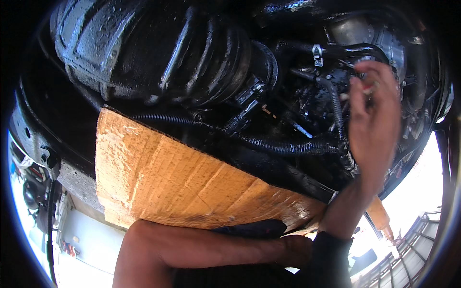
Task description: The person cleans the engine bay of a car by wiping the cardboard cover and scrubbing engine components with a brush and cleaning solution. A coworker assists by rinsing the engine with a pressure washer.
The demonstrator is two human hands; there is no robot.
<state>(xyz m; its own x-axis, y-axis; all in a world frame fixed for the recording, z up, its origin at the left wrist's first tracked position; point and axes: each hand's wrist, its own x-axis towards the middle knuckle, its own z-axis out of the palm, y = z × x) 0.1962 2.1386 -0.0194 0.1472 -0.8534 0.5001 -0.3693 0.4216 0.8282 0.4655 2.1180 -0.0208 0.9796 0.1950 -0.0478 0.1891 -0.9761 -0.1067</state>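
Observation:
My right hand (377, 113) reaches into a wet, black engine bay, its fingers bent and slightly blurred. Between thumb and fingers shows a small red and whitish thing (370, 90), too unclear to name. Beside that hand run a ribbed black conduit (331, 96) and a dark hose (355, 49) with a pale metal clamp (317, 55). My left forearm lies bent across the lower middle, in front of a cardboard sheet (168, 168). My left hand (297, 250) is next to my dark right sleeve; its fingers are hidden.
A large ribbed black air duct (192, 57) fills the upper left. Another ribbed conduit (283, 145) crosses above the cardboard's edge. Dark cloth (257, 227) lies by my left forearm. An orange tapering object (379, 216) stands at the right, near a metal grille (408, 254).

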